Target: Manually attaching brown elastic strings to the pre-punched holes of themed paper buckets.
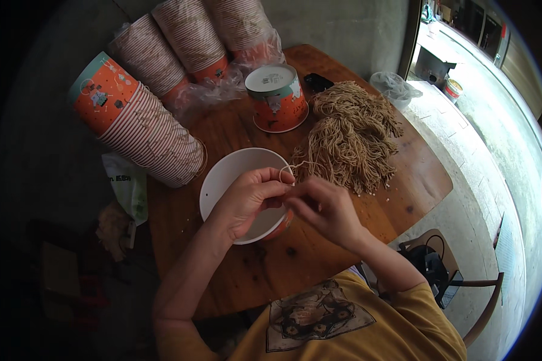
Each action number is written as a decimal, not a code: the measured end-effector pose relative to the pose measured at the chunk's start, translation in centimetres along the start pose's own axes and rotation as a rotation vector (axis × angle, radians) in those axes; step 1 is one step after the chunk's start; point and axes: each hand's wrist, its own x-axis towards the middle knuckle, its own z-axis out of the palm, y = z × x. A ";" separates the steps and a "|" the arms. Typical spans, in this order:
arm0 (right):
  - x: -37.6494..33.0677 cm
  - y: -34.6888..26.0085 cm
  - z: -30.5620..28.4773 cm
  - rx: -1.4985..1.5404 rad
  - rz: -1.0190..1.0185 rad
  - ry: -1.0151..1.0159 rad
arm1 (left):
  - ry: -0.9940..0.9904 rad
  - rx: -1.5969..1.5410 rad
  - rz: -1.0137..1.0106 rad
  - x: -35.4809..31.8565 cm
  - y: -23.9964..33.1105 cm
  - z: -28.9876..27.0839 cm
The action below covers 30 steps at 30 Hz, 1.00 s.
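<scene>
My left hand (247,198) holds the rim of an open paper bucket (223,177), white inside and orange outside, lying tilted on the round wooden table (295,253). Its fingers also pinch a thin beige string (289,169) that loops up from the rim. My right hand (322,207) pinches the same string just right of the rim. A heap of beige string handles (352,138) lies just beyond both hands. An upturned orange bucket (277,96) stands behind the open one.
Long stacks of nested paper buckets (144,123) lie on the table's left and back, some in clear plastic wrap (223,87). A black object (317,81) lies at the back. A chair (457,283) with dark gear stands at the lower right.
</scene>
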 end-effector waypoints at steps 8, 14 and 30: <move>4.5 1.8 -2.2 -0.113 -0.201 -0.206 | 0.096 0.129 0.062 0.1 -0.2 0.8; 3.9 2.1 -2.7 0.018 -0.137 -0.218 | 0.028 0.084 0.091 0.3 -0.7 0.0; 2.5 0.5 -2.3 -0.071 0.069 -0.164 | 0.004 0.505 0.366 0.7 -0.6 0.3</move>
